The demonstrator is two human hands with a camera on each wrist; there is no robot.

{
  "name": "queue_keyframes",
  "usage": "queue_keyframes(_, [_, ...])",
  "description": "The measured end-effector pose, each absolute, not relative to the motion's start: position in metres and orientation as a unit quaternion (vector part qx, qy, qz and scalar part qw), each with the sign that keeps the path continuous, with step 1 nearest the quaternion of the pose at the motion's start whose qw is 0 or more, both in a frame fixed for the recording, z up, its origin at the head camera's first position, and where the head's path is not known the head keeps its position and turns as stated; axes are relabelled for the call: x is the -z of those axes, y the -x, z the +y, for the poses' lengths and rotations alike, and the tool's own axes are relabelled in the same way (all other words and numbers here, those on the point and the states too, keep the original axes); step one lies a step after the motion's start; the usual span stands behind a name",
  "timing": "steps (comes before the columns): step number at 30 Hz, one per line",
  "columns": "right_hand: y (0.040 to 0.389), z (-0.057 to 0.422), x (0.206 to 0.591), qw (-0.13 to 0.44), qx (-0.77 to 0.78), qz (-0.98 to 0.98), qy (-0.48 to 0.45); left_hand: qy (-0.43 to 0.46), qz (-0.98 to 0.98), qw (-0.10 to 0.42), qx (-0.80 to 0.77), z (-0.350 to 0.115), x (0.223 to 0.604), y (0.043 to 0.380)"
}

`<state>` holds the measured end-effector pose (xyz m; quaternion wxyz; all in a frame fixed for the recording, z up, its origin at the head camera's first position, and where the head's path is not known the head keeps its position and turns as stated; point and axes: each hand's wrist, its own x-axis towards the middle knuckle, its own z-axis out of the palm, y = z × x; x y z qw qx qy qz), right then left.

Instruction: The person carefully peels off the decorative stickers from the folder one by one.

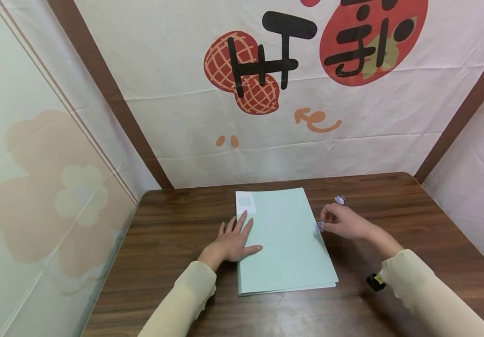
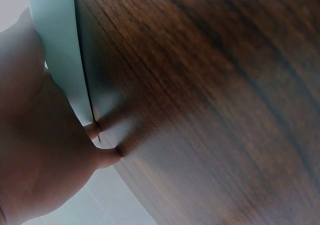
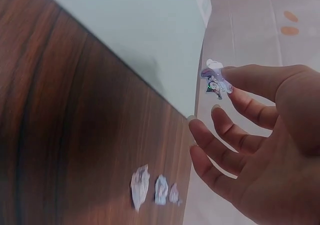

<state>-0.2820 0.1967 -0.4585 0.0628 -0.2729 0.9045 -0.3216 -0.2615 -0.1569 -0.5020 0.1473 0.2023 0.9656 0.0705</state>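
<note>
A mint-green folder (image 1: 284, 248) with a white label (image 1: 245, 202) at its upper left corner lies closed on the table. My left hand (image 1: 232, 243) rests spread over the folder's left edge, fingers straight, thumb reaching onto the cover. In the left wrist view, fingertips of the left hand (image 2: 40, 145) reach past the folder's edge (image 2: 60, 40) onto the wood. My right hand (image 1: 347, 222) pinches a small purple-and-white sticker (image 3: 216, 80) between thumb and index finger, by the folder's right edge. The right hand's other fingers are loosely bent.
Beyond the right hand lies another small purple sticker (image 1: 340, 200); the right wrist view shows a few small pieces, among them a pale one (image 3: 140, 187), on the wooden table (image 1: 174, 224). A small black-and-yellow object (image 1: 375, 282) is at the right cuff. A printed cloth (image 1: 183, 117) hangs behind.
</note>
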Motion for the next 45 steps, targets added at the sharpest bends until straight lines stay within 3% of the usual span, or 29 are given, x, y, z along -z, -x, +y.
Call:
queue_keyframes(9, [0.277,0.228,0.453,0.083,0.334,0.912,0.224,-0.197,0.967,0.146,-0.065,-0.158,0.502,0.267])
queue_keyframes(26, [0.298,0.285,0.462,0.049,0.289,0.942,0.165,-0.207,0.966,0.141,-0.07,-0.156,0.501,0.264])
queue_keyframes(45, [0.317,0.306,0.491,0.039,0.26,0.96,0.1,-0.214,0.963,0.137,-0.088,-0.157,0.501,0.266])
